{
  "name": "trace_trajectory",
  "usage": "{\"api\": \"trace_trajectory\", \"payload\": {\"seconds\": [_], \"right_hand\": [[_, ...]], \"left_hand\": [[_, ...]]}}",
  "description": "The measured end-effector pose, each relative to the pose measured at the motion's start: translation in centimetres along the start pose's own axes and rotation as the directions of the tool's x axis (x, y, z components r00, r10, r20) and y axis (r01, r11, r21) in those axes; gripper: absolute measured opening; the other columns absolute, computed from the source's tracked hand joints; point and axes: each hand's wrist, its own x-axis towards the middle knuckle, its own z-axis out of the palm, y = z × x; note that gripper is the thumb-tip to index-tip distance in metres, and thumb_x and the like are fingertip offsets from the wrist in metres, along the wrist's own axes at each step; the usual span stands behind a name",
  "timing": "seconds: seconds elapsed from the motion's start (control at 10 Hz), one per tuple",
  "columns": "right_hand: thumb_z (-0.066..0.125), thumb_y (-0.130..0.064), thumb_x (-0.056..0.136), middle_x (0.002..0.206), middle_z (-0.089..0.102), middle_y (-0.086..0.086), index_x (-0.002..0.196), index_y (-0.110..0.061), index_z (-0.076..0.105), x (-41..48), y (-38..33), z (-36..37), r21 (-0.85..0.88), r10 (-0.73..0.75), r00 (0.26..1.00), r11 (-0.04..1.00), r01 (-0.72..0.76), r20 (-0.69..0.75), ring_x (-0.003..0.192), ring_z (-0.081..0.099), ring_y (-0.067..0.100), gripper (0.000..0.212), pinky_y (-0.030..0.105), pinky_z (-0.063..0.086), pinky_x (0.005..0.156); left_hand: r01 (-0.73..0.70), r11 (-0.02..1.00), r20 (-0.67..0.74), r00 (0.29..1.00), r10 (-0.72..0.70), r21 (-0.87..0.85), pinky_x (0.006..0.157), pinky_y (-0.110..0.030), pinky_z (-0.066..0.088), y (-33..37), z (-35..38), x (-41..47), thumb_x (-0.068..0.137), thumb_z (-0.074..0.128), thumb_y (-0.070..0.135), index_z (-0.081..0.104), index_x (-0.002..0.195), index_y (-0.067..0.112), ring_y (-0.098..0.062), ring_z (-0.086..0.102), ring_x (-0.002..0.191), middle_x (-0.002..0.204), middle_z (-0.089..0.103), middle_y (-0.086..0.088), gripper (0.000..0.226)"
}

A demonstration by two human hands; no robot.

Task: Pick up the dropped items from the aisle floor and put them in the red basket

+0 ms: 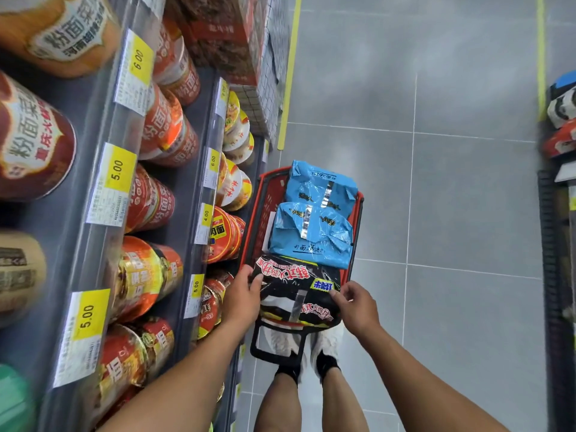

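The red basket (261,210) stands on the grey floor beside the shelf, right in front of my feet. Two blue noodle multipacks lie in it, one at the far end (324,185), one in the middle (311,235). A black noodle multipack (296,291) lies over the basket's near end. My left hand (241,296) grips its left edge. My right hand (358,305) pinches its right edge. The basket's black handle (277,346) hangs down at the near side, over my white shoes.
A shelf unit (103,188) full of red and orange cup noodles with yellow price tags runs along the left. Stacked cartons (224,42) stand further up. Another rack (558,213) lines the right edge. Grey tiled floor (452,198) with yellow tape lines lies between.
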Motion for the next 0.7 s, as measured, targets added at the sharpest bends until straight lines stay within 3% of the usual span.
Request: {"api": "trace_trajectory", "payload": {"seconds": [0.1, 0.2, 0.3, 0.4, 0.5, 0.6, 0.7], "right_hand": [[0.078, -0.040, 0.084, 0.084, 0.068, 0.011, 0.082, -0.016, 0.058, -0.5, 1.3, 1.1, 0.117, 0.067, 0.997, 0.991, -0.070, 0.027, 0.077, 0.063, 0.027, 0.032, 0.038, 0.051, 0.069], [0.087, -0.046, 0.072, 0.080, 0.068, 0.003, 0.087, -0.014, 0.063, -0.8, 2.5, 1.0, 0.071, 0.070, 0.985, 0.994, -0.082, 0.160, 0.074, 0.064, 0.022, 0.043, 0.036, 0.052, 0.068], [0.089, -0.026, 0.075, 0.070, 0.060, 0.000, 0.071, -0.009, 0.054, -1.0, 3.7, 0.3, -0.022, 0.045, 0.986, 0.999, -0.042, 0.162, 0.065, 0.052, 0.018, 0.039, 0.030, 0.040, 0.059], [0.087, -0.019, 0.078, 0.069, 0.059, 0.002, 0.068, -0.013, 0.051, -0.9, 3.8, -0.2, 0.031, 0.056, 0.993, 0.998, -0.060, 0.104, 0.066, 0.050, 0.017, 0.038, 0.029, 0.039, 0.060], [0.085, -0.020, 0.080, 0.073, 0.063, 0.000, 0.077, -0.009, 0.061, -0.9, 3.3, -0.7, -0.017, 0.081, 0.982, 0.997, -0.079, 0.168, 0.072, 0.057, 0.020, 0.026, 0.030, 0.044, 0.066], [0.084, -0.026, 0.080, 0.085, 0.067, -0.003, 0.089, -0.017, 0.064, -1.4, 1.9, -1.9, -0.140, 0.038, 0.983, 0.990, -0.013, 0.181, 0.082, 0.063, 0.019, 0.023, 0.032, 0.049, 0.073], [0.080, -0.038, 0.077, 0.117, 0.062, -0.001, 0.123, -0.026, 0.058, -3.3, -0.8, -4.2, -0.382, -0.093, 0.980, 0.911, 0.155, 0.175, 0.106, 0.063, 0.021, 0.053, 0.037, 0.053, 0.083]], "left_hand": [[0.043, 0.991, -0.012, 0.999, -0.045, -0.128, 0.071, -0.040, 0.054, 0.1, 0.7, -1.0, 0.101, 0.057, 0.045, 0.053, 0.095, 0.026, -0.019, 0.061, 0.078, 0.084, 0.061, 0.006, 0.020], [0.057, 0.991, 0.023, 0.998, -0.054, -0.124, 0.068, -0.034, 0.053, -0.9, 0.6, -1.8, 0.091, 0.068, 0.055, 0.053, 0.089, 0.033, -0.015, 0.064, 0.080, 0.087, 0.065, 0.006, 0.027], [0.078, 0.994, 0.054, 0.996, -0.074, -0.080, 0.072, -0.038, 0.055, -3.2, 0.2, -1.9, 0.084, 0.081, 0.042, 0.062, 0.088, 0.027, -0.019, 0.065, 0.083, 0.087, 0.067, 0.003, 0.025], [0.080, 0.995, 0.049, 0.996, -0.077, -0.058, 0.068, -0.037, 0.051, -3.8, 0.1, -1.8, 0.085, 0.080, 0.036, 0.063, 0.084, 0.018, -0.022, 0.061, 0.076, 0.081, 0.065, -0.002, 0.025], [0.063, 0.998, 0.019, 0.998, -0.064, 0.031, 0.063, -0.032, 0.048, -3.0, 0.0, -2.3, 0.089, 0.077, 0.035, 0.064, 0.093, 0.016, -0.020, 0.058, 0.078, 0.085, 0.062, 0.000, 0.023], [0.017, 0.994, -0.017, 1.000, -0.016, 0.107, 0.068, -0.034, 0.051, -1.8, -0.4, -3.1, 0.090, 0.076, 0.034, 0.059, 0.102, 0.020, -0.017, 0.058, 0.085, 0.096, 0.063, 0.001, 0.025], [-0.051, 0.963, -0.028, 0.998, 0.061, 0.265, 0.094, -0.040, 0.053, -0.3, -1.0, -4.7, 0.088, 0.077, 0.039, 0.051, 0.128, 0.025, -0.021, 0.054, 0.118, 0.131, 0.057, 0.000, 0.050]]}}
